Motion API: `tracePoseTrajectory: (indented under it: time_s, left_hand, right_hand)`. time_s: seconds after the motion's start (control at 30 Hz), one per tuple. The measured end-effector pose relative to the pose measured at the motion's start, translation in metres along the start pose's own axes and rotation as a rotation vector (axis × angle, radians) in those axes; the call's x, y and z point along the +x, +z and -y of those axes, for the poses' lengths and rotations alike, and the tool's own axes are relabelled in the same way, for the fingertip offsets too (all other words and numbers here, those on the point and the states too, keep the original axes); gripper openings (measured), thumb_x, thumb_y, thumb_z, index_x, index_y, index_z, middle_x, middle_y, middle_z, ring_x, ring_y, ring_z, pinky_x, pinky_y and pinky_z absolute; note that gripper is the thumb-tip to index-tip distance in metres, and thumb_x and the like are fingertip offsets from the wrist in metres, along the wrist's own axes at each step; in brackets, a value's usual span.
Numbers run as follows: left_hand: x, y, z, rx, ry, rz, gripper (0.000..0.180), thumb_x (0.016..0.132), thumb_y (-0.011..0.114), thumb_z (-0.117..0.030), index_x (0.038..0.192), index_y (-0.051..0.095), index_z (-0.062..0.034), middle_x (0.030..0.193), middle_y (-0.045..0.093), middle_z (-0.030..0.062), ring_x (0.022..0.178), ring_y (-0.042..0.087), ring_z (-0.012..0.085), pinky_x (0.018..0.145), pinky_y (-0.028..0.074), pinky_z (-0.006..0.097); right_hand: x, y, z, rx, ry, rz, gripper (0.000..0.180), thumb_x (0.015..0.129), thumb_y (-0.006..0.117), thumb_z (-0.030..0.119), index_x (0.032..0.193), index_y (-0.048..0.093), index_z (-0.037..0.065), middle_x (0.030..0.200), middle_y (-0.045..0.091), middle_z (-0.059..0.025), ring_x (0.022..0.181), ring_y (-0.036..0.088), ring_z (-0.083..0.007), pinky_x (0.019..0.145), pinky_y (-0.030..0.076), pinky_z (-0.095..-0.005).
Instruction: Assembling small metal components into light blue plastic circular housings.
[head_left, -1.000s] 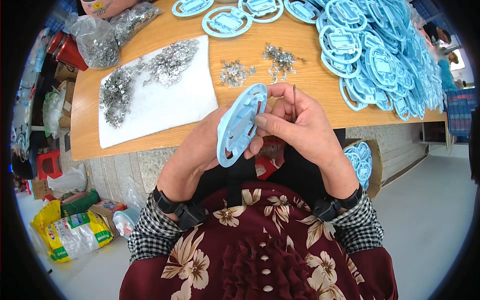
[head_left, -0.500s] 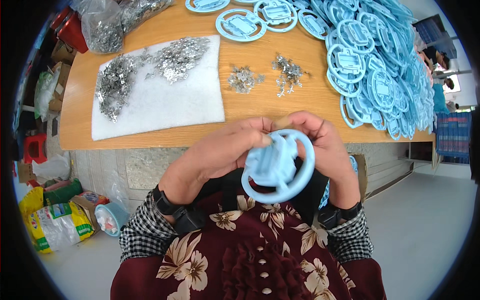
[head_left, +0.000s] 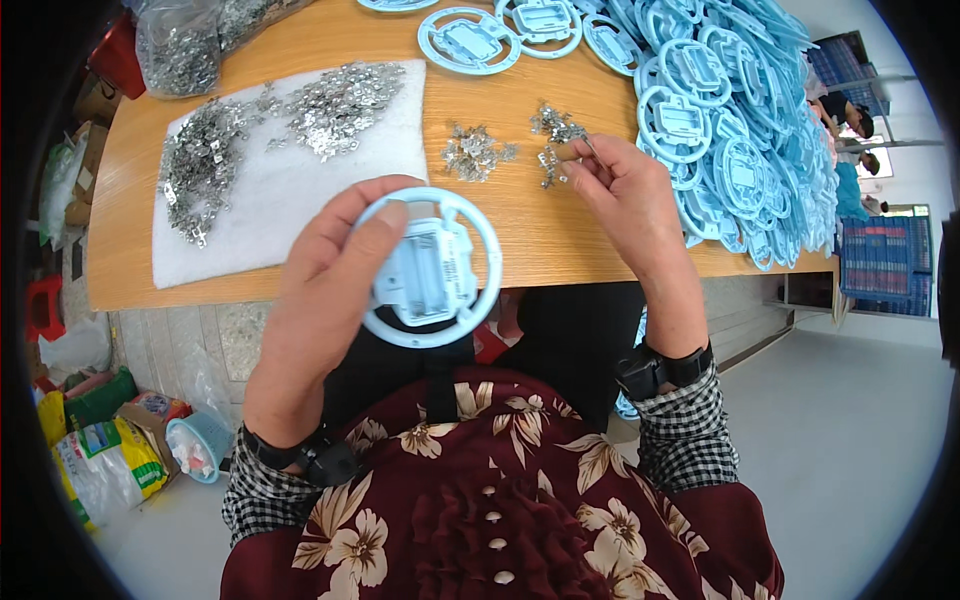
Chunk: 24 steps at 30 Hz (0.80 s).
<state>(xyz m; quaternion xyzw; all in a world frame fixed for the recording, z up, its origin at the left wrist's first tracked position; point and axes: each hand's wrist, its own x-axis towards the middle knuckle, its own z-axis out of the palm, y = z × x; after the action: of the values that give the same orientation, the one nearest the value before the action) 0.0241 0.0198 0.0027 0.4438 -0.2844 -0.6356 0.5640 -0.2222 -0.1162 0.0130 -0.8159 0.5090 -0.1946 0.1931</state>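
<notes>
We grip the round light-blue plastic frame [head_left: 432, 268] in our left hand [head_left: 335, 270], above the wooden table [head_left: 520, 215] edge. Our right hand [head_left: 625, 195] pinches a small metal clip [head_left: 590, 146] beside the loose clips [head_left: 478, 153].

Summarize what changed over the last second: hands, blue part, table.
The right hand let go of the round blue plastic part and reached forward to the small metal pieces on the table, pinching one. The left hand alone now holds the part, turned flat to the camera. The white pad and the blue pile stayed put.
</notes>
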Motion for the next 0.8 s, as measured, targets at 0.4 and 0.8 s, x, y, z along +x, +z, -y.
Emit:
tracePoseTrajectory:
  time_s: [0.4, 0.8]
  left_hand:
    - [0.003, -0.018, -0.006, 0.18, -0.013, -0.078, 0.028, 0.108, 0.042, -0.019, 0.124, 0.061, -0.0061, 0.091, 0.065, -0.0024, 0.071, 0.059, 0.0014, 0.058, 0.047, 0.019]
    - [0.005, -0.03, 0.001, 0.203, 0.003, 0.032, 0.025, 0.109, 0.042, -0.021, 0.119, 0.06, -0.0066, 0.087, 0.065, -0.0041, 0.07, 0.058, 0.0004, 0.056, 0.047, 0.018]
  right_hand:
    - [0.026, 0.021, 0.062, 0.038, -0.193, 0.13, 0.019, 0.089, 0.073, 0.011, 0.103, 0.069, -0.001, 0.077, 0.064, -0.0047, 0.067, 0.056, -0.0121, 0.063, 0.047, -0.0281]
    - [0.078, 0.08, 0.116, 0.014, -0.432, 0.277, 0.016, 0.088, 0.068, 0.017, 0.099, 0.072, 0.006, 0.094, 0.069, -0.0163, 0.088, 0.067, -0.0376, 0.077, 0.054, -0.0453]
